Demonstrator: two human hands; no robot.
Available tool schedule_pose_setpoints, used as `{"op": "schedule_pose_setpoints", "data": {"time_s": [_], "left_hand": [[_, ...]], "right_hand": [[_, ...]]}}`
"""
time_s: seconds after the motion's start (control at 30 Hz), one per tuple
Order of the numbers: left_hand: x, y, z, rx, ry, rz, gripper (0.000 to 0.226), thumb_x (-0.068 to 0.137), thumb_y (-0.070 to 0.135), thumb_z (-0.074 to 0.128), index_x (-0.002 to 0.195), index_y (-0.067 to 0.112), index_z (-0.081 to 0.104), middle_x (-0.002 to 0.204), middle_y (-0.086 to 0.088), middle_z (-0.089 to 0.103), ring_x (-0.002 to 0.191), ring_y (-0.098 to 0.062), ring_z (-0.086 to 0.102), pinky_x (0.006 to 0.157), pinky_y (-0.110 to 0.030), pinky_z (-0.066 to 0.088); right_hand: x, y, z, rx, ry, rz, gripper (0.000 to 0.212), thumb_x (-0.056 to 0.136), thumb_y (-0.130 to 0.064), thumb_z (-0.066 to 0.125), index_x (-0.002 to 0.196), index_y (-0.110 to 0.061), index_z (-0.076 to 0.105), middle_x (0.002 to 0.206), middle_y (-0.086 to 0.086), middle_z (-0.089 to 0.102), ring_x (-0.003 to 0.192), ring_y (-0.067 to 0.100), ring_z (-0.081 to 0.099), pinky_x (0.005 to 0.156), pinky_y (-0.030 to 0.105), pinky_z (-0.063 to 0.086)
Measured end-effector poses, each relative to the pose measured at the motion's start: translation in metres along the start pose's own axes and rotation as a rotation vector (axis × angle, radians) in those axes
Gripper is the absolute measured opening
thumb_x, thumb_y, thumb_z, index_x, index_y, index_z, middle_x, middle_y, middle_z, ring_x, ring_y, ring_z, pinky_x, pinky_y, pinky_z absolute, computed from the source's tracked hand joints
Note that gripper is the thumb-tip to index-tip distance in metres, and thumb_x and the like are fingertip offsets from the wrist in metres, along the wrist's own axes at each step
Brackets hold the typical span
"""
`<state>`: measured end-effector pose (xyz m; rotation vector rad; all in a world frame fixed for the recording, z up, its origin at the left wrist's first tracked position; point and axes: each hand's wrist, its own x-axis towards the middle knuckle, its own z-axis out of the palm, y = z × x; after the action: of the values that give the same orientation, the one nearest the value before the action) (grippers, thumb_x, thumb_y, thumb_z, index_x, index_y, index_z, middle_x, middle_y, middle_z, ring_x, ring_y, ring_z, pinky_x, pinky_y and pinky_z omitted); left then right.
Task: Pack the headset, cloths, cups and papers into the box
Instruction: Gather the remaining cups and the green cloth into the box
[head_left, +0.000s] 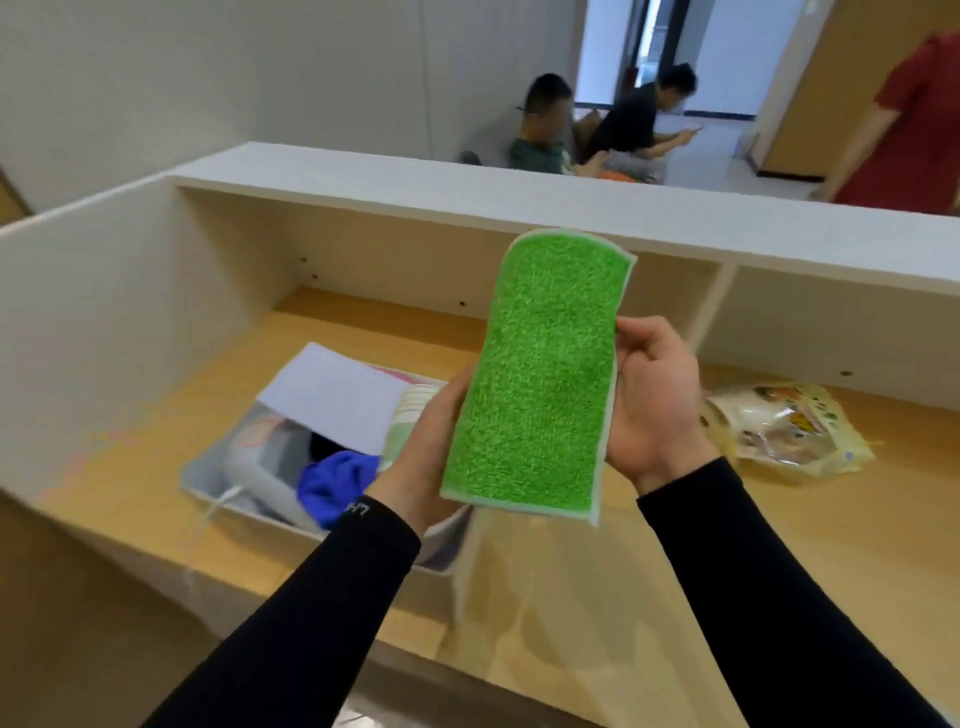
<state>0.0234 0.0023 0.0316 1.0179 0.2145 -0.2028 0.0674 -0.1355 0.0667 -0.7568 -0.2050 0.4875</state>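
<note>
Above the desk (779, 545), green cloth (540, 374)

Bright even indoor light, soft shadows; slight blur, wide-angle bending at edges.

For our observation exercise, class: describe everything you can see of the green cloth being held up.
The green cloth is a long rectangle with rounded top corners, a fuzzy looped pile like microfibre and a pale border. It is held upright, its top leaning slightly right, above the desk. The left hand holds its lower left edge, the right hand its right edge.
</note>
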Motion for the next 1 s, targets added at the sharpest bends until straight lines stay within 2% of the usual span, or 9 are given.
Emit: {"op": "schedule_pose_setpoints", "data": {"time_s": [0.07,0.13,0.3,0.43,0.53,0.6,0.73,0.9,1.0], "left_hand": [[-0.013,0.028,-0.028,0.027,0.110,0.101,0.022,0.080,0.023,0.061,0.082,0.008,0.076,0.074,-0.007,0.074,0.066,-0.019,0.071,0.066,-0.027,0.058],[-0.021,0.056,-0.059,0.114,0.257,0.266,0.030,0.080,0.012,0.065,0.110,0.011,0.065,0.091,-0.005,0.071,0.074,-0.017,0.069,0.069,-0.030,0.058],[-0.042,0.115,-0.118,0.487,0.525,0.538,0.030,0.081,0.007,0.067,0.106,0.023,0.061,0.092,0.002,0.066,0.084,-0.019,0.064,0.069,-0.028,0.054],[-0.035,0.116,-0.144,0.881,0.588,0.436,0.036,0.081,0.019,0.066,0.117,0.020,0.061,0.108,-0.008,0.068,0.093,-0.025,0.064,0.084,-0.039,0.052],[-0.030,0.094,-0.150,1.612,0.698,0.319,0.059,0.086,0.033,0.060,0.140,0.021,0.039,0.143,-0.016,0.042,0.127,-0.034,0.042,0.105,-0.044,0.034],[-0.026,0.072,-0.149,1.903,0.546,0.335,0.060,0.089,0.041,0.053,0.143,0.026,0.032,0.153,-0.014,0.025,0.140,-0.034,0.021,0.115,-0.046,0.017],[-0.013,0.046,-0.143,2.003,0.102,0.068,0.044,0.092,0.048,0.041,0.128,0.027,0.054,0.144,-0.005,0.046,0.136,-0.028,0.030,0.112,-0.045,0.026],[0.007,0.059,-0.103,1.907,0.269,0.305,0.037,0.089,0.030,0.048,0.123,0.021,0.059,0.127,-0.011,0.061,0.121,-0.030,0.048,0.101,-0.040,0.037],[0.020,0.051,-0.060,1.716,0.155,0.463,0.033,0.090,0.027,0.049,0.119,0.016,0.062,0.126,-0.008,0.063,0.120,-0.028,0.050,0.098,-0.038,0.039]], "right_hand": [[0.012,0.015,0.025,-0.001,-0.040,0.014,0.040,0.073,-0.027,0.041,0.096,-0.005,0.063,0.088,0.011,0.066,0.080,0.027,0.061,0.082,0.037,0.049],[0.023,0.030,0.042,-0.032,-0.011,0.022,0.039,0.072,-0.026,0.042,0.098,-0.006,0.062,0.085,0.009,0.065,0.078,0.025,0.061,0.079,0.035,0.051],[0.037,0.067,0.056,-0.285,0.231,0.014,0.023,0.094,-0.013,0.035,0.095,-0.004,0.056,0.079,0.007,0.070,0.067,0.019,0.068,0.057,0.033,0.059],[0.032,0.095,0.048,-0.510,0.319,0.108,0.016,0.095,-0.006,0.040,0.100,0.000,0.054,0.082,0.011,0.073,0.072,0.020,0.072,0.055,0.031,0.060],[0.027,0.104,0.039,-0.563,0.411,0.128,0.013,0.094,-0.005,0.045,0.105,-0.004,0.051,0.103,0.018,0.061,0.086,0.024,0.066,0.061,0.033,0.059],[0.023,0.103,0.033,-0.616,0.469,0.091,0.017,0.093,-0.005,0.046,0.110,-0.005,0.051,0.105,0.017,0.059,0.086,0.023,0.064,0.060,0.032,0.059],[0.009,0.093,0.012,-0.655,0.565,0.051,0.020,0.091,-0.006,0.047,0.111,-0.008,0.051,0.101,0.013,0.065,0.087,0.023,0.066,0.064,0.034,0.059],[-0.018,0.074,-0.027,-0.654,0.693,0.059,0.021,0.092,-0.010,0.047,0.113,-0.009,0.051,0.101,0.011,0.067,0.087,0.022,0.067,0.070,0.036,0.058],[-0.032,0.061,-0.053,-0.649,0.750,0.057,0.024,0.091,-0.012,0.049,0.115,-0.009,0.053,0.104,0.011,0.067,0.090,0.021,0.067,0.068,0.034,0.057]]}}
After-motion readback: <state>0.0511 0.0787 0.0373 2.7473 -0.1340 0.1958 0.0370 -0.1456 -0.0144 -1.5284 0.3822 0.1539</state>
